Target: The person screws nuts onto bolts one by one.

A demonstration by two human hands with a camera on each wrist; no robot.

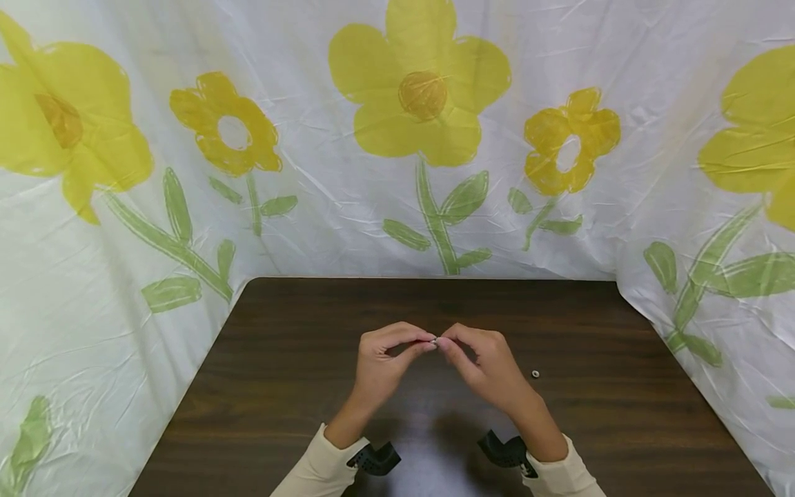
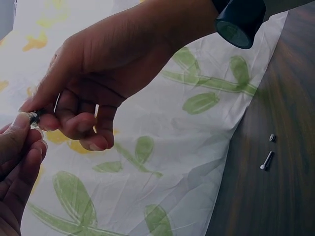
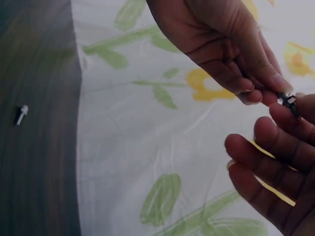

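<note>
Head view shows both hands raised over the desk (image 1: 435,407), meeting fingertip to fingertip. The left hand (image 1: 379,364) pinches a small metal part (image 1: 435,340) between thumb and finger, and the right hand (image 1: 495,364) grips it from the other side. Where one hand's hold ends and the other's begins is too small to tell, as is whether the part is one piece or two.

The step in hand looks like fine fingertip fitting, perhaps threading or loosening. If so, the next move calls for one hand to steady the part squarely while the other turns it in short rolls, without tilting.

In the left wrist view a nut (image 2: 272,137) and a screw (image 2: 267,161) lie apart on the desk, near each other, neither held. A screw also shows in the right wrist view; I cannot tell whether it is the same one.
</note>
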